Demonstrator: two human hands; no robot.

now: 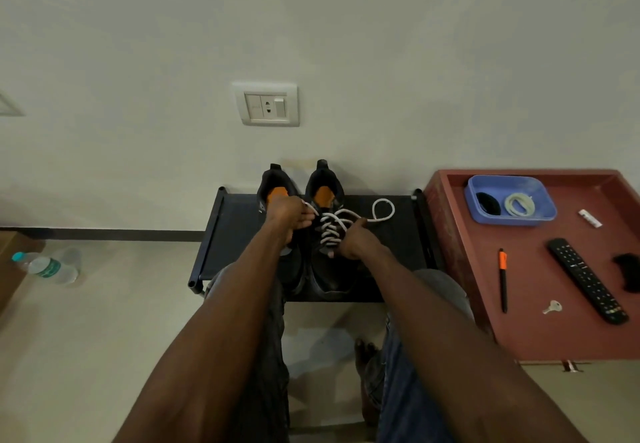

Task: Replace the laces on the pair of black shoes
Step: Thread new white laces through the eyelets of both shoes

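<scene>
Two black shoes with orange tongues stand side by side on a low black rack [388, 245], heels toward the wall. The right shoe [330, 269] carries a white lace [332, 226] threaded through its eyelets. My left hand [289, 214] pinches one end of that lace above the left shoe [273, 186]. My right hand [356, 240] grips the other end, which loops out to the right across the rack. The left shoe's front is hidden behind my left arm.
A red table [540, 304] on the right holds a blue tray [543, 214] with a coiled white lace [517, 204] and a black lace, plus a pen, remote, key and black cloth. A water bottle [48, 268] lies on the floor at left. Wall socket above.
</scene>
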